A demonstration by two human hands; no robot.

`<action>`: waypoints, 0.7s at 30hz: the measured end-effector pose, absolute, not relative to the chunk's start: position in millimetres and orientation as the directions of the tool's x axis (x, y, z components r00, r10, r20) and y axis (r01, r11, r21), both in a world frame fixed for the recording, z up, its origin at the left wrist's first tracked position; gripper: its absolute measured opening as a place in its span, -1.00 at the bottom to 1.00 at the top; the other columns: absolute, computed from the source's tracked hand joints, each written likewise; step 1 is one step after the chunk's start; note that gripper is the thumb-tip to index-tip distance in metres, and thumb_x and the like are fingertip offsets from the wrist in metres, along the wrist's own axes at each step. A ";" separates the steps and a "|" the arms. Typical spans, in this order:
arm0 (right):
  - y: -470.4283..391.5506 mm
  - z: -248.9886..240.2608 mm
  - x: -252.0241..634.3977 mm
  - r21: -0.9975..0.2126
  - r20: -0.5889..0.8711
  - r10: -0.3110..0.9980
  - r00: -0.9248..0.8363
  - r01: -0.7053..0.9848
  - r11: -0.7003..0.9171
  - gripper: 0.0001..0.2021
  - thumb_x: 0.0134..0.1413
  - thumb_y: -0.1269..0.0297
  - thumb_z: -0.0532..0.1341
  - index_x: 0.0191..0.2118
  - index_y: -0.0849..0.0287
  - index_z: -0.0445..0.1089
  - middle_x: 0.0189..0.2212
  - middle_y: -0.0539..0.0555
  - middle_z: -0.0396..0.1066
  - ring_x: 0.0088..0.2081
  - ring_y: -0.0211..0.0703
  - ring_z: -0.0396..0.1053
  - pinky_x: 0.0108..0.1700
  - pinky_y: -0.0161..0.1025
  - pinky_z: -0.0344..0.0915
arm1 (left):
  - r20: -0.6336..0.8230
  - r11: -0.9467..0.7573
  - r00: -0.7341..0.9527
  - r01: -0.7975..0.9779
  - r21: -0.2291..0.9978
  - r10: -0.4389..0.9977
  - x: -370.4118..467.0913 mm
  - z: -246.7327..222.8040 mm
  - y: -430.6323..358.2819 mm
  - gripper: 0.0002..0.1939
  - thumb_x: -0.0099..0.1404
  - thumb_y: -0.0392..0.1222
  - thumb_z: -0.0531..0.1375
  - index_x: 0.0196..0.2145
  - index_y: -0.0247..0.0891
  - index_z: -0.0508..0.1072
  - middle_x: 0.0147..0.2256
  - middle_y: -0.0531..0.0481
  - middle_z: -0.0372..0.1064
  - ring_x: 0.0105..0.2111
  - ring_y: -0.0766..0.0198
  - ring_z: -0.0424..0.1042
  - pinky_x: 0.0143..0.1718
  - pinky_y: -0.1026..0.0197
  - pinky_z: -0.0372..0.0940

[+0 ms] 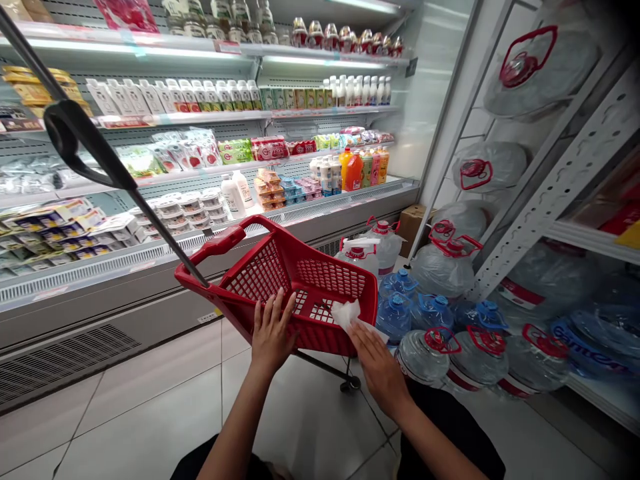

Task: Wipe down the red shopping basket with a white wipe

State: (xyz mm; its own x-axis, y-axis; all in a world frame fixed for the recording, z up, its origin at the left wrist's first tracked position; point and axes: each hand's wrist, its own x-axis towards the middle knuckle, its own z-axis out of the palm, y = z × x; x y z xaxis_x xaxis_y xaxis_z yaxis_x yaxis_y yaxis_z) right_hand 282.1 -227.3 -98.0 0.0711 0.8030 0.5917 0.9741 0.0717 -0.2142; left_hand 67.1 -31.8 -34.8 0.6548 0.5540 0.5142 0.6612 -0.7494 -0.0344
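Note:
A red plastic shopping basket cart (320, 335) stands in front of me, its long dark handle rising to the upper left. My left hand (271, 328) lies with fingers spread against the near side of the basket and holds nothing. At the basket's right near corner, my right hand (376, 363) presses a crumpled white tissue (346, 313) on the rim. The tissue partly hangs over the inside, and another part sticks out to the right under my fingers.
An open refrigerated shelf (165, 280) with bottles, cups and packs runs behind the cart. Large water bottles (423, 355) crowd the floor at the right, beside a white metal rack (560, 167). A cardboard box (414, 230) sits by the cooler's end. My knees show at the bottom.

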 end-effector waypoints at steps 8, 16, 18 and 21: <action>-191.5 -84.3 253.1 -0.203 0.587 0.809 0.038 0.974 0.101 -0.19 0.25 0.62 -0.08 0.56 0.15 -0.26 0.48 0.12 0.05 0.49 -0.04 0.01 0.45 0.08 0.16 | 0.531 -0.730 0.619 0.684 -0.002 0.579 84.9 -39.6 -57.6 0.03 0.30 -0.13 0.27 0.54 -0.03 -0.21 0.49 -0.10 -0.04 0.32 -0.22 0.21 0.46 -0.37 -0.20; -136.2 -71.9 204.5 -0.158 0.617 0.783 -0.085 0.960 0.229 -0.23 0.26 0.58 -0.02 0.55 0.29 -0.19 0.48 0.16 0.07 0.49 -0.05 -0.02 0.48 0.01 0.10 | 0.533 -0.734 0.633 0.679 -0.034 0.561 75.5 -40.1 -63.7 -0.01 0.40 -0.27 0.08 0.52 -0.25 -0.52 0.51 -0.18 -0.19 0.37 -0.04 0.22 0.44 -0.12 -0.05; -148.3 -74.4 216.5 -0.141 0.606 0.789 -0.103 0.962 0.234 -0.21 0.24 0.61 -0.04 0.55 0.24 -0.23 0.49 0.13 0.04 0.50 -0.06 -0.03 0.47 0.02 0.11 | 0.504 -0.767 0.685 0.638 -0.067 0.525 65.5 -33.6 -59.1 -0.04 0.40 -0.24 0.11 0.54 -0.12 -0.39 0.52 -0.09 -0.21 0.41 0.01 0.15 0.45 -0.08 -0.05; -176.9 -80.2 243.7 -0.143 0.585 0.807 -0.076 0.970 0.195 -0.19 0.24 0.64 -0.08 0.56 0.16 -0.26 0.50 0.10 0.01 0.50 -0.06 -0.05 0.47 0.05 0.10 | 0.520 -0.762 0.682 0.641 -0.086 0.515 48.0 -21.8 -47.1 -0.10 0.40 -0.23 0.14 0.54 -0.01 -0.23 0.52 -0.01 -0.19 0.46 0.01 0.04 0.47 -0.09 -0.08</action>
State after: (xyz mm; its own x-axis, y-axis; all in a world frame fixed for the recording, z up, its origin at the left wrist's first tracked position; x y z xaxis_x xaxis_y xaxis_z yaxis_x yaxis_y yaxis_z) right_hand 243.7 -176.9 -80.2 -0.0763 0.8072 0.5854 0.9703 0.1952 -0.1427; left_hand 48.0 -47.1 -21.8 0.6818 0.5149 0.5197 0.6413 -0.7624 -0.0860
